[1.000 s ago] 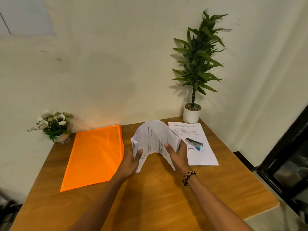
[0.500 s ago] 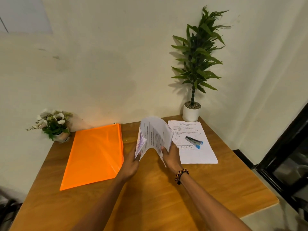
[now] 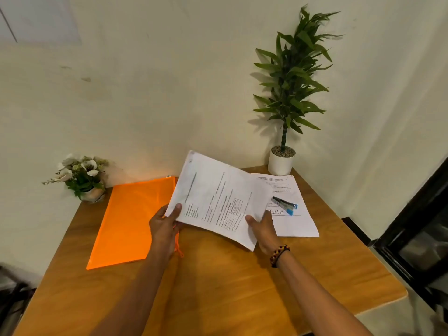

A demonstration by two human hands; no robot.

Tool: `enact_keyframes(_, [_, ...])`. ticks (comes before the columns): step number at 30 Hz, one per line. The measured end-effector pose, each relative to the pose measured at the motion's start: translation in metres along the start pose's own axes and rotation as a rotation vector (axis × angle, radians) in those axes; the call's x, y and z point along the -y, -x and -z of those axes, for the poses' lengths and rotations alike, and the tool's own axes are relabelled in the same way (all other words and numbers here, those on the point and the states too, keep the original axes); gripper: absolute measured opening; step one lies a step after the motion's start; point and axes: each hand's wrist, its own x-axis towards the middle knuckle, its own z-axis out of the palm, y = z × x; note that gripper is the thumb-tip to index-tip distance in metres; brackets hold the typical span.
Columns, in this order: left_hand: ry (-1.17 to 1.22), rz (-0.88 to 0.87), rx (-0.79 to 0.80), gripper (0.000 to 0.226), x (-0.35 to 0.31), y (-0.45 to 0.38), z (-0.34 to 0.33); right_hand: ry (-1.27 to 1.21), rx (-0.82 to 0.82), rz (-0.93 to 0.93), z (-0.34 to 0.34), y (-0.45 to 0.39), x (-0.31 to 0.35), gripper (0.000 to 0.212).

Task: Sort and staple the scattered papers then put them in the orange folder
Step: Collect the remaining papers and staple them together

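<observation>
Head view: your left hand (image 3: 164,226) grips the near left corner of the printed papers (image 3: 218,197), thumb on top. Your right hand (image 3: 263,229) pinches their near right edge. The sheets are held above the wooden table (image 3: 230,287), spread fairly flat. The orange folder (image 3: 128,219) lies flat to the left, partly under your left hand. A blue stapler (image 3: 284,206) rests on a separate sheet (image 3: 298,224) to the right.
</observation>
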Motion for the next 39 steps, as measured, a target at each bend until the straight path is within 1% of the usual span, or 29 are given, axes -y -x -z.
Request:
enact_keyframes(2, [0.182, 0.073, 0.094, 0.033, 0.000, 0.003, 0.001, -0.202, 0.039, -0.088, 0.004, 0.007, -0.005, 0.049])
enact_keyframes(4, [0.189, 0.112, 0.200, 0.041, 0.004, 0.007, -0.007, -0.354, 0.084, -0.142, 0.001, 0.017, -0.010, 0.046])
enact_keyframes(6, [0.199, 0.128, 0.275, 0.047, 0.008, 0.011, -0.020, -0.437, 0.133, -0.165, -0.007, 0.030, -0.014, 0.041])
enact_keyframes(8, [0.227, 0.130, 0.268, 0.053, 0.007, 0.015, -0.033, -0.430, 0.132, -0.166, -0.016, 0.040, -0.022, 0.044])
enact_keyframes(11, [0.107, 0.040, 0.224, 0.059, 0.001, 0.023, -0.049, -0.401, 0.125, -0.174, -0.026, 0.052, -0.034, 0.047])
enact_keyframes(12, [0.069, 0.030, 0.192, 0.059, 0.000, 0.025, -0.052, -0.406, 0.169, -0.189, -0.028, 0.058, -0.034, 0.046])
enact_keyframes(13, [0.043, 0.043, 0.117, 0.057, 0.000, 0.024, -0.053, -0.411, 0.240, -0.201, -0.029, 0.064, -0.031, 0.045])
enact_keyframes(15, [0.041, 0.101, -0.042, 0.046, -0.002, 0.016, -0.052, -0.407, 0.389, -0.209, -0.025, 0.071, -0.021, 0.047])
enact_keyframes(16, [0.055, 0.126, -0.083, 0.042, -0.005, 0.011, -0.050, -0.413, 0.448, -0.210, -0.019, 0.071, -0.015, 0.049])
enact_keyframes(18, [0.050, 0.164, -0.072, 0.038, -0.013, 0.001, -0.043, -0.524, 0.539, -0.241, -0.003, 0.060, -0.005, 0.050])
enact_keyframes(21, [0.028, 0.202, 0.052, 0.035, -0.027, -0.009, -0.028, -0.777, 0.573, -0.344, 0.019, 0.036, 0.015, 0.048])
enact_keyframes(22, [0.014, 0.195, 0.106, 0.034, -0.030, -0.010, -0.024, -0.807, 0.589, -0.365, 0.026, 0.029, 0.024, 0.050])
enact_keyframes(23, [-0.009, 0.180, 0.163, 0.034, -0.032, -0.011, -0.022, -0.790, 0.620, -0.354, 0.031, 0.026, 0.034, 0.051])
enact_keyframes(25, [-0.096, 0.157, 0.260, 0.037, -0.032, -0.010, -0.021, -0.600, 0.658, -0.262, 0.033, 0.020, 0.051, 0.043])
enact_keyframes(26, [-0.142, 0.157, 0.307, 0.038, -0.032, -0.008, -0.022, -0.469, 0.647, -0.209, 0.029, 0.018, 0.057, 0.038])
enact_keyframes(28, [-0.202, 0.176, 0.384, 0.040, -0.028, -0.004, -0.029, -0.262, 0.602, -0.124, 0.018, 0.012, 0.062, 0.041])
enact_keyframes(29, [-0.207, 0.181, 0.399, 0.041, -0.027, -0.002, -0.032, -0.216, 0.570, -0.082, 0.012, 0.009, 0.063, 0.045])
enact_keyframes(31, [-0.201, 0.160, 0.386, 0.042, -0.031, 0.002, -0.037, -0.205, 0.481, -0.037, 0.005, 0.003, 0.062, 0.044])
enact_keyframes(33, [-0.192, 0.123, 0.386, 0.041, -0.039, 0.003, -0.041, -0.206, 0.431, -0.026, 0.005, 0.001, 0.065, 0.040])
enact_keyframes(36, [-0.194, 0.030, 0.391, 0.042, -0.055, 0.005, -0.048, -0.239, 0.451, -0.013, 0.006, 0.000, 0.073, 0.040])
enact_keyframes(39, [-0.244, -0.085, 0.347, 0.043, -0.061, 0.008, -0.060, -0.276, 0.430, 0.027, -0.001, 0.001, 0.081, 0.040])
